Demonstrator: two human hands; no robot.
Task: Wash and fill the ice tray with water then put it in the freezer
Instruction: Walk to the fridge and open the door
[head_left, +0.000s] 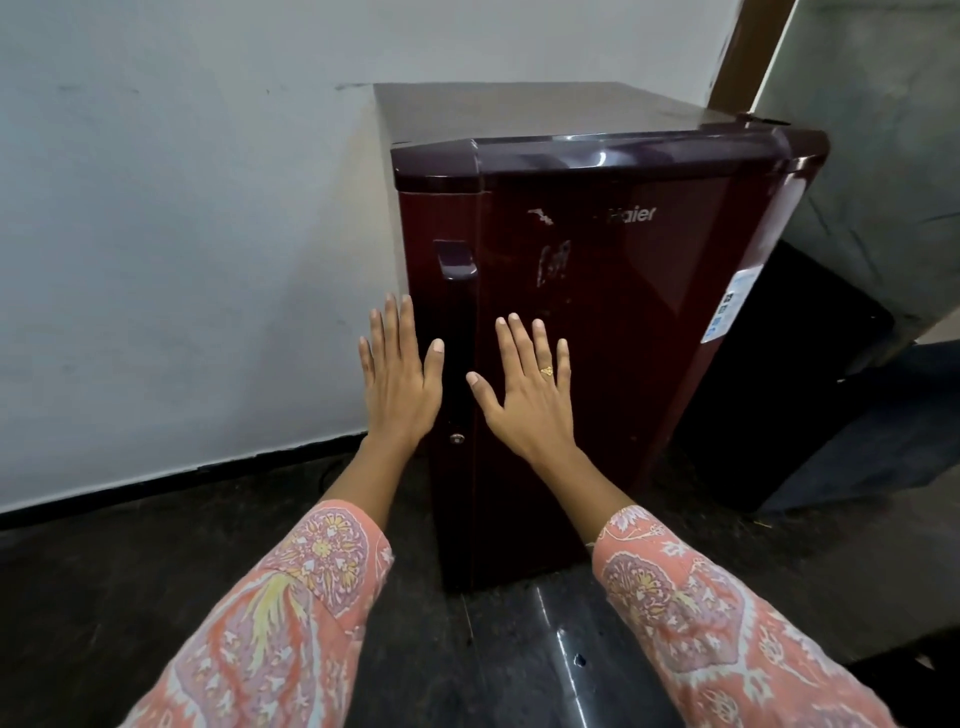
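A fridge stands on the floor directly beyond both hands, with the wall behind it and left of the left hand. That hand lies at the door's left edge and the right hand just beside it. The handle sits above the left hand, the lock between the wrists. Right of the right hand are a label and, farther on, a low cabinet.

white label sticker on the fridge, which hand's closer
Right. The right hand is spread on the maroon fridge door, left of the white label sticker; the left hand is farther left, at the door's edge.
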